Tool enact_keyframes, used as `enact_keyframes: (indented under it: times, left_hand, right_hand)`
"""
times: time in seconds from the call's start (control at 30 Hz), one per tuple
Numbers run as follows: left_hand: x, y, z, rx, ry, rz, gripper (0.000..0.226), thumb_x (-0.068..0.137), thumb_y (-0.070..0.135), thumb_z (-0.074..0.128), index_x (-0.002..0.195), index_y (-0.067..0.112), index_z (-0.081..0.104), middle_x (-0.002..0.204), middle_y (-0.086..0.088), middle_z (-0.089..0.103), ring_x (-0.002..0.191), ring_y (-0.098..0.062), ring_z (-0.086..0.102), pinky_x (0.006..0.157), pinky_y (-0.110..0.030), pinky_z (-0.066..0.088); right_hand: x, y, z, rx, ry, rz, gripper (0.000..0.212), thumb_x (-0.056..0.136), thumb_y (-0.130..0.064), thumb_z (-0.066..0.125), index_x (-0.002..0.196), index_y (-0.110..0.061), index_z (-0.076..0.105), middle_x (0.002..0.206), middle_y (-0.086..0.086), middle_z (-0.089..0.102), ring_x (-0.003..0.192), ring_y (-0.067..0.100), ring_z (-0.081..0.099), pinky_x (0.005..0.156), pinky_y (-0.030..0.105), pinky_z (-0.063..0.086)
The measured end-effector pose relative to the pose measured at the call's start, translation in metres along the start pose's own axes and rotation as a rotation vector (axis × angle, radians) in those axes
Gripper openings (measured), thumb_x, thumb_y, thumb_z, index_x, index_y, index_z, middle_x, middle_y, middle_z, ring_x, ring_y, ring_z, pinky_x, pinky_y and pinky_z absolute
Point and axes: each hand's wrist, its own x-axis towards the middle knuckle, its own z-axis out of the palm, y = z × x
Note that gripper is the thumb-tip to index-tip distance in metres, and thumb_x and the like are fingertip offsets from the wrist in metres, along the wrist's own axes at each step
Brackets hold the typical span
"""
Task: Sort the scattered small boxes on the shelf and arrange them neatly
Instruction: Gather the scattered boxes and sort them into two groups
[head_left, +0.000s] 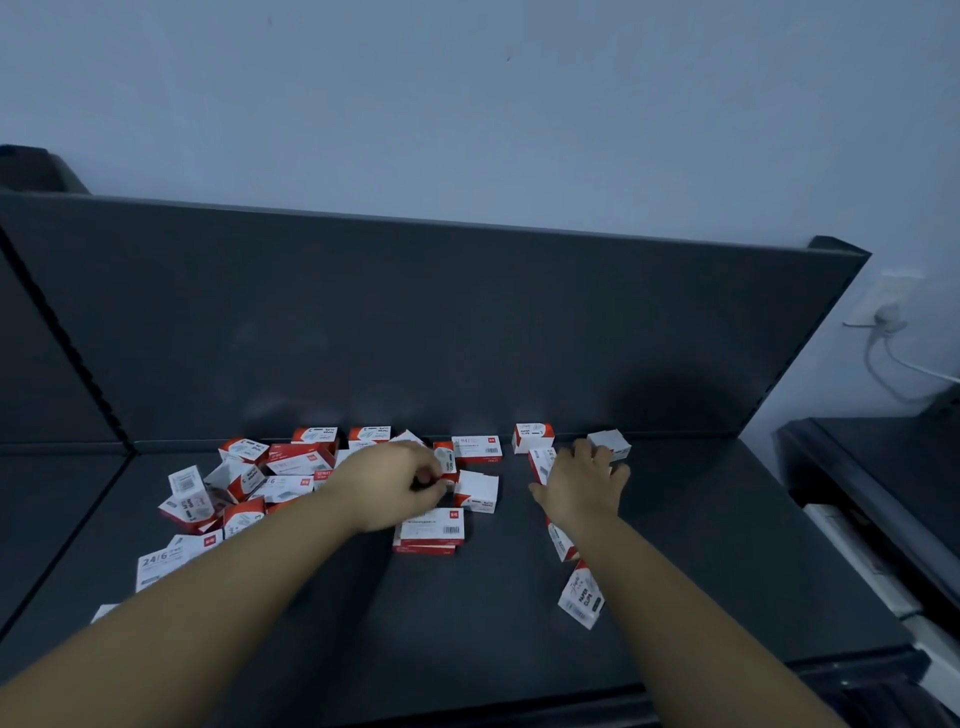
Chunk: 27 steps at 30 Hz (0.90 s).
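Several small red-and-white boxes lie scattered on a dark shelf, most in a heap at the left. My left hand reaches into the middle of the heap, its fingers curled and pinching a small box. My right hand lies further right with fingers spread, over a box and touching a white box near the back panel. A paper-clips box stands upright at the back. Two more boxes lie beside my right forearm.
The shelf's dark back panel rises behind the boxes, with a divider at the left. A flat box lies in front of my left hand. To the right stand another dark surface and a wall socket with cables.
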Motion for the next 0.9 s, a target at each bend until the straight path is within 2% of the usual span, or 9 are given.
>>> enact_keyframes:
  times: [0.07,0.13,0.2,0.3,0.4,0.5,0.63,0.8,0.9]
  left_hand:
    - [0.021,0.008,-0.006,0.011,0.038,0.023,0.029,0.093,0.041,0.055,0.115,0.025,0.064,0.105,0.011,0.058,0.100,-0.011,0.057,0.084,-0.029,0.048]
    - [0.044,0.017,-0.008,0.065,0.040,0.033,0.033,0.093,0.039,0.054,0.123,0.026,0.061,0.117,0.006,0.058,0.111,-0.016,0.055,0.095,-0.033,0.042]
    - [0.067,0.028,-0.004,0.136,-0.031,-0.001,0.041,0.092,0.041,0.054,0.130,0.027,0.056,0.127,0.002,0.053,0.120,-0.021,0.050,0.103,-0.039,0.034]
    - [0.093,0.043,0.010,0.250,-0.215,-0.066,0.053,0.090,0.043,0.054,0.140,0.025,0.047,0.138,-0.004,0.046,0.128,-0.027,0.044,0.108,-0.044,0.026]
    - [0.106,0.049,0.027,0.356,-0.236,-0.100,0.056,0.092,0.038,0.052,0.144,0.019,0.040,0.142,-0.006,0.043,0.130,-0.027,0.042,0.111,-0.043,0.023]
    - [0.111,0.051,0.036,0.366,-0.224,-0.146,0.051,0.094,0.026,0.051,0.142,0.013,0.040,0.140,-0.008,0.040,0.129,-0.028,0.042,0.111,-0.042,0.026]
    - [0.113,0.049,0.039,0.368,-0.149,-0.165,0.046,0.091,0.008,0.052,0.137,0.013,0.048,0.136,-0.009,0.043,0.126,-0.030,0.044,0.107,-0.041,0.032]
    - [0.111,0.040,0.047,0.387,-0.046,-0.143,0.036,0.088,0.003,0.056,0.122,0.015,0.060,0.125,-0.007,0.050,0.118,-0.027,0.050,0.101,-0.037,0.036]
    - [0.109,0.036,0.053,0.357,-0.040,-0.122,0.037,0.086,0.000,0.054,0.118,0.017,0.064,0.124,-0.006,0.051,0.115,-0.026,0.051,0.099,-0.035,0.038]
  right_hand:
    - [0.001,0.000,0.000,0.006,-0.006,0.003,0.056,0.095,-0.054,0.052,0.137,-0.017,0.049,0.147,0.004,0.036,0.137,0.028,0.030,0.109,0.049,0.026]
    - [0.001,0.000,0.001,0.033,-0.014,0.001,0.050,0.096,-0.048,0.051,0.136,-0.017,0.050,0.149,0.003,0.035,0.140,0.028,0.027,0.110,0.049,0.025]
    - [0.001,0.000,0.002,0.063,-0.018,-0.005,0.047,0.096,-0.040,0.053,0.136,-0.017,0.050,0.150,0.002,0.033,0.143,0.029,0.022,0.111,0.050,0.023]
    - [0.001,0.001,0.002,0.102,-0.031,-0.028,0.053,0.091,-0.034,0.060,0.140,-0.018,0.047,0.151,0.000,0.033,0.145,0.030,0.017,0.113,0.052,0.020]
    - [-0.001,0.003,0.002,0.130,-0.038,-0.061,0.054,0.089,-0.027,0.063,0.140,-0.021,0.046,0.147,0.000,0.038,0.145,0.031,0.016,0.114,0.053,0.016]
    - [-0.003,0.006,0.003,0.152,-0.026,-0.080,0.052,0.089,-0.020,0.063,0.138,-0.025,0.047,0.142,-0.001,0.044,0.143,0.030,0.021,0.113,0.053,0.013]
    - [-0.005,0.008,0.003,0.177,-0.031,-0.083,0.051,0.089,-0.021,0.063,0.138,-0.025,0.048,0.140,0.000,0.046,0.140,0.028,0.027,0.115,0.053,0.012]
    - [-0.007,0.010,0.004,0.223,-0.018,-0.120,0.051,0.091,-0.021,0.061,0.139,-0.027,0.048,0.141,-0.001,0.044,0.141,0.025,0.024,0.116,0.052,0.008]
    - [-0.008,0.011,0.003,0.265,-0.002,-0.156,0.050,0.090,-0.021,0.061,0.138,-0.031,0.050,0.139,-0.003,0.045,0.140,0.023,0.024,0.114,0.048,0.009]
